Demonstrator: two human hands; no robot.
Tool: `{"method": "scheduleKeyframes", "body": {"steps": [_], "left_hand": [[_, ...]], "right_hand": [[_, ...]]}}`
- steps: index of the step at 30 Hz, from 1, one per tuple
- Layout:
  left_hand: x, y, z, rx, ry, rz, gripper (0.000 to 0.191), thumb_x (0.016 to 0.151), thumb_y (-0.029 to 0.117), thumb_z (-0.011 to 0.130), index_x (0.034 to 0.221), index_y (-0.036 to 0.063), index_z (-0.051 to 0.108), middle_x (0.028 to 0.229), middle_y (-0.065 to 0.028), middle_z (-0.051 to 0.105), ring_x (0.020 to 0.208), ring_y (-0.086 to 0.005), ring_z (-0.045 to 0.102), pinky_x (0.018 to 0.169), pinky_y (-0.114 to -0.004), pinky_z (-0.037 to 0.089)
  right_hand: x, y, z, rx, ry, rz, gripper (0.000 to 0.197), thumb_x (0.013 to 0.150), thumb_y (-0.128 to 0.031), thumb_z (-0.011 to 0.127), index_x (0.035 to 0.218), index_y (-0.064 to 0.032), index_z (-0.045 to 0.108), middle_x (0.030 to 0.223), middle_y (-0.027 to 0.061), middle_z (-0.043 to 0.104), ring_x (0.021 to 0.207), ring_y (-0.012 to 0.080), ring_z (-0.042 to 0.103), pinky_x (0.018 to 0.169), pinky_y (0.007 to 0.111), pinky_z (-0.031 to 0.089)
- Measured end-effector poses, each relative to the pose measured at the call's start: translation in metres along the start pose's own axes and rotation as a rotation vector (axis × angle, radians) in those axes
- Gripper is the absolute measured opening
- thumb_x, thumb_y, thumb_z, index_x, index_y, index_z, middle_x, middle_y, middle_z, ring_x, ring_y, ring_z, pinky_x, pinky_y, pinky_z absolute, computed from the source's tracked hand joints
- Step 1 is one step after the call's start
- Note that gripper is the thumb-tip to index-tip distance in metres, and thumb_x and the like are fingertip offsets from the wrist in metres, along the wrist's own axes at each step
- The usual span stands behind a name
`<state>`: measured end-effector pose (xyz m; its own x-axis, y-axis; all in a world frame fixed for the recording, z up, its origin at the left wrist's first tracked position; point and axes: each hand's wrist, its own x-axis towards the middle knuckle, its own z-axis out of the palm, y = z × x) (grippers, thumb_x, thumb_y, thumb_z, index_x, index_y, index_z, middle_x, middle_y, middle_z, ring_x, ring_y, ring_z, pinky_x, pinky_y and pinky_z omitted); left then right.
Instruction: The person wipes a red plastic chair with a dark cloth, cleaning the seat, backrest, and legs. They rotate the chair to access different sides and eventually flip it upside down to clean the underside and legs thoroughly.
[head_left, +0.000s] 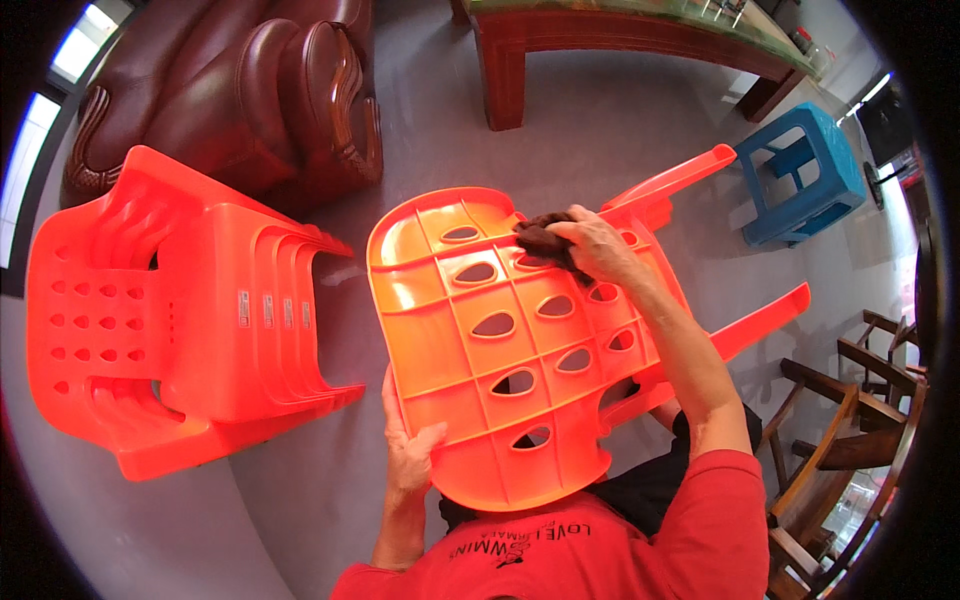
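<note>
An orange-red plastic armchair (517, 405) lies tipped across my lap, the ribbed rear of its backrest facing up and its legs pointing right. My left hand (409, 446) grips the backrest's left edge, thumb on top and fingers partly hidden behind the rim. In my right hand (600, 244) is a bunched dark brown cloth (544, 238), which touches the ribbed surface near the far edge, by the teardrop holes.
To the left stands a stack of several matching plastic chairs (202, 300). A maroon leather sofa (225, 97) and a reddish wooden table (506, 75) stand beyond. At right are a blue plastic stool (847, 169) and wooden chairs (832, 427).
</note>
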<state>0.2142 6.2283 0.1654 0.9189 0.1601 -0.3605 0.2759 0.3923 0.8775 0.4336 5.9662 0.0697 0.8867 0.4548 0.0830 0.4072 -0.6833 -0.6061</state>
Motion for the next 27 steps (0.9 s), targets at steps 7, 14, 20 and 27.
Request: {"method": "scheduleKeyframes", "body": {"steps": [7, 14, 20, 27], "left_hand": [[0.03, 0.002, -0.05, -0.134, -0.156, -0.01, 0.061, 0.079, 0.001, 0.053, 0.136, 0.0034, 0.032, 0.13, -0.0097, 0.048, 0.118, -0.0212, 0.05, 0.099, -0.036, 0.043], [0.108, 0.013, -0.054, -0.115, -0.041, -0.187, 0.04, 0.092, 0.015, 0.053, 0.129, 0.0019, 0.046, 0.12, -0.0096, 0.058, 0.109, -0.0201, 0.057, 0.093, -0.033, 0.047], [0.119, 0.004, -0.079, 0.06, -0.001, -0.175, 0.045, 0.088, 0.005, 0.054, 0.131, 0.002, 0.044, 0.12, -0.0116, 0.058, 0.107, -0.0223, 0.059, 0.093, -0.035, 0.048], [0.125, -0.003, -0.101, 0.085, -0.018, -0.15, 0.047, 0.085, -0.001, 0.052, 0.131, 0.0011, 0.043, 0.117, -0.0116, 0.06, 0.101, -0.0222, 0.062, 0.088, -0.035, 0.051]], "right_hand": [[-0.033, 0.07, -0.022, -0.304, 0.184, 0.371, 0.018, 0.079, -0.006, 0.055, 0.094, -0.0096, 0.064, 0.093, 0.0213, 0.055, 0.09, 0.0393, 0.06, 0.073, 0.048, 0.051], [0.001, 0.034, 0.0, -0.61, 0.095, 0.618, 0.018, 0.083, -0.019, 0.059, 0.093, -0.0081, 0.07, 0.096, 0.0176, 0.06, 0.088, 0.0353, 0.063, 0.069, 0.042, 0.055], [0.001, -0.006, 0.009, -0.387, -0.096, 0.434, 0.019, 0.081, -0.01, 0.057, 0.094, -0.002, 0.068, 0.095, 0.0244, 0.058, 0.086, 0.039, 0.063, 0.066, 0.048, 0.055], [-0.081, -0.005, -0.009, -0.535, -0.097, 0.504, 0.021, 0.084, -0.012, 0.055, 0.094, 0.0034, 0.065, 0.094, 0.02, 0.059, 0.086, 0.0367, 0.063, 0.066, 0.046, 0.056]]}}
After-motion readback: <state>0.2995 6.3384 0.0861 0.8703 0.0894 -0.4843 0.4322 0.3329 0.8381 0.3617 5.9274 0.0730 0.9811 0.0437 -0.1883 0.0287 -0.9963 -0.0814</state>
